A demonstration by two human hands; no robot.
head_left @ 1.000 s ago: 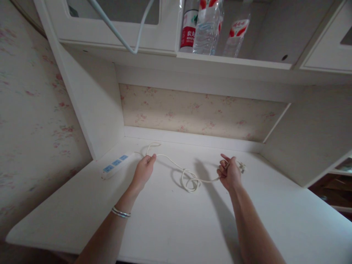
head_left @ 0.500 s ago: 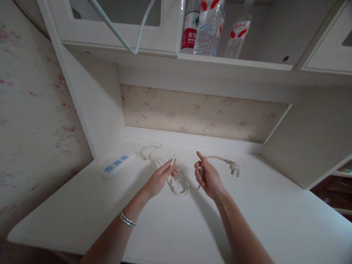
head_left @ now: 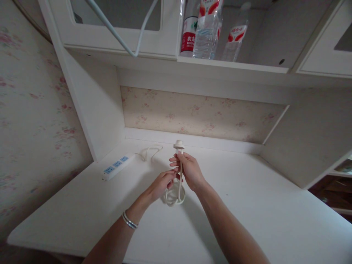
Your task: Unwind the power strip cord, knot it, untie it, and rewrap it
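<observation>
Above the white desk, my left hand (head_left: 164, 182) is closed on the coiled white power cord (head_left: 179, 200), whose loops hang below its fingers. My right hand (head_left: 190, 168) is closed on the cord near its plug end, just above and to the right of the left hand. The white plug (head_left: 179, 144) points up past the right fingertips. Further left lies a white power strip (head_left: 117, 167) with blue sockets. A stretch of its cord (head_left: 147, 151) trails over the desk behind my hands. The fingers partly hide the cord.
Overhead, a cabinet shelf (head_left: 233, 65) holds several plastic bottles (head_left: 205, 38). A pale bent cord or tube (head_left: 121, 38) hangs before the cabinet door. Side panels and a wallpapered back enclose the white desk (head_left: 239, 220).
My right hand has moved left with the plug, which now points up instead of lying out to the right. The coil has shifted slightly left and down, along with my left hand.
</observation>
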